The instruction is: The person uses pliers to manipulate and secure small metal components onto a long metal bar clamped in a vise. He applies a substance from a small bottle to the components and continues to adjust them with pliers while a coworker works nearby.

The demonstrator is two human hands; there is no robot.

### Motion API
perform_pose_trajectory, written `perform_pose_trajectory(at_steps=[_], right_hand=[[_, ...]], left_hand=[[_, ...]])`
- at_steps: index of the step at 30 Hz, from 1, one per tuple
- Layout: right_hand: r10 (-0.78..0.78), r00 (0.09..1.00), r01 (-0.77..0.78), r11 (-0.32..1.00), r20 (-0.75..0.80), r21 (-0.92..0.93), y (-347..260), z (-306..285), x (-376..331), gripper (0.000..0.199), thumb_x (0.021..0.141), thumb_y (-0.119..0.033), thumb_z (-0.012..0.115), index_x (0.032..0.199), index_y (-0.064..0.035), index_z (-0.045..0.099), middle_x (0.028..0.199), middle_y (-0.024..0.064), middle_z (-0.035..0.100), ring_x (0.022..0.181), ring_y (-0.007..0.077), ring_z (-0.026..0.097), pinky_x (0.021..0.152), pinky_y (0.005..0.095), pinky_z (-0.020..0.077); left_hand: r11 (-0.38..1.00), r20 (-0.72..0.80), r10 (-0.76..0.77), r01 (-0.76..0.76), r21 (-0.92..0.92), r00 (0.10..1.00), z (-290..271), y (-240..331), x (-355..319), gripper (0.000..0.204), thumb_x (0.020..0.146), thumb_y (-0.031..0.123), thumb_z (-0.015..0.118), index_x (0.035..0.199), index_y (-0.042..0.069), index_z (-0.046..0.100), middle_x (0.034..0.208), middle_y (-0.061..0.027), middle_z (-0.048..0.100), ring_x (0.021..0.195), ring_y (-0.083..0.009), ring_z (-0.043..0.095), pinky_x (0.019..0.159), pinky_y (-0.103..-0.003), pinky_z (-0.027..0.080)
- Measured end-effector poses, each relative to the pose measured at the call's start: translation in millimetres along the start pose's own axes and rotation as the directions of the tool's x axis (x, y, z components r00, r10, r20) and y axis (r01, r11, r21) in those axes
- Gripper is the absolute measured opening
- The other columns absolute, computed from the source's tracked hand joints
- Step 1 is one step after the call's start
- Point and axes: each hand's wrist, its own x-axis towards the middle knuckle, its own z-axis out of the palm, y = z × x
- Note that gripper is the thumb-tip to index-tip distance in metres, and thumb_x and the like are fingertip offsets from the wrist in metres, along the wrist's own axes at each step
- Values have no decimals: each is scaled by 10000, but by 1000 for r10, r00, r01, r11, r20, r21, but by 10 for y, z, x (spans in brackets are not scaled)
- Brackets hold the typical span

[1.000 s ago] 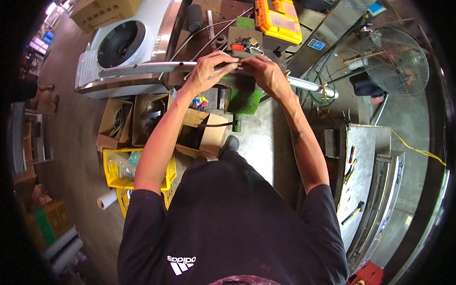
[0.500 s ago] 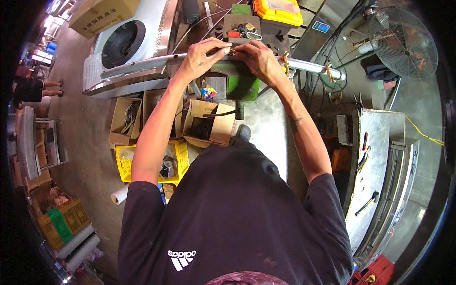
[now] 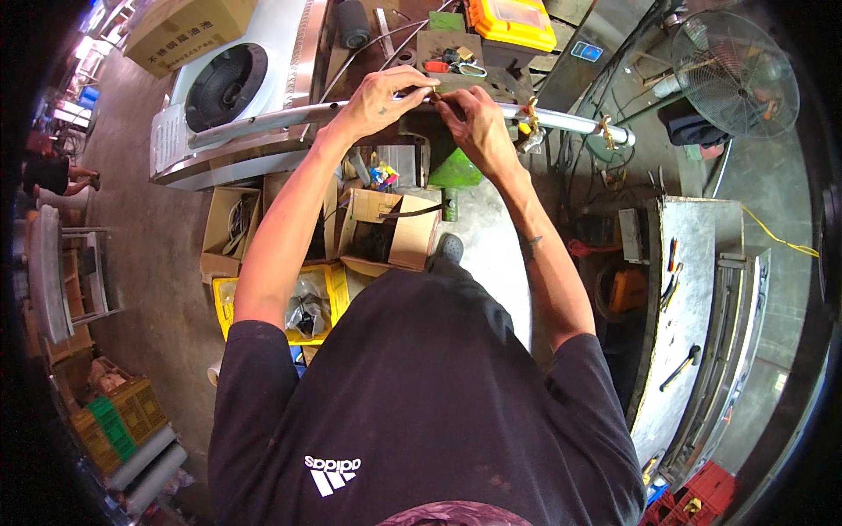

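A long silvery metal pipe (image 3: 570, 120) runs crosswise in front of me, with brass valves (image 3: 607, 131) fitted along its right part. Over its middle, my left hand (image 3: 386, 101) pinches at a small brass-coloured fitting (image 3: 435, 95). My right hand (image 3: 475, 125) has its fingers closed on the same piece from the right. Fingertips cover most of the fitting, so its exact shape and whether it sits in the pipe are hidden. Just beyond the hands lie keys with a red tag and a carabiner (image 3: 472, 70) on a green-and-grey metal block.
A white-and-steel unit with a black round opening (image 3: 226, 88) stands left, beneath the pipe's end. Cardboard boxes (image 3: 414, 238) and a yellow crate (image 3: 337, 289) sit below. At right are a fan (image 3: 737, 79) and a metal-topped bench (image 3: 693, 307) holding a hammer (image 3: 680, 368).
My right hand has dropped slightly and turned, its fingers now lower around the brass-coloured fitting. My left hand stays nearly in place. The whole view has shifted a little.
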Motion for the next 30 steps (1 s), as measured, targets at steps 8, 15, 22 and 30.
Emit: perform_pose_trajectory(at_steps=[8,15,22,30], right_hand=[[30,997,-32,999,-67,-31,-12,95,-47,195,971,-162,716,1099,-16,733,1021,209,678,915,391,675,799,444,544],[1,995,2,1000,99,-25,-77,-156,87,175,1004,-146,647,1060,7,713,969,240,677,902,442,671,811,504,535],[-243,918,238,970,312,53,137,-398,640,264,936,-2,641,1186,-34,719,1157,204,715,1017,400,704,887,442,571],[-462,738,431,884,492,183,271,-327,897,200,900,-84,711,1082,-3,691,1063,158,699,1038,375,666,921,432,557]], left_hand=[[1000,84,-3,3,-5,997,-50,-36,32,228,986,79,692,1204,27,738,1122,-114,748,1035,-212,717,929,-328,563],[987,-56,-126,120,-104,990,-60,51,-77,269,998,106,693,1245,-1,689,1139,-122,746,1039,-212,717,945,-333,565],[909,-533,-409,384,-164,740,772,692,-400,322,877,164,846,1094,33,648,997,-118,705,882,-187,690,748,-308,583],[899,-645,-302,434,52,702,1115,753,-232,340,815,105,873,1061,24,651,1014,-151,670,856,-278,682,688,-377,557]])
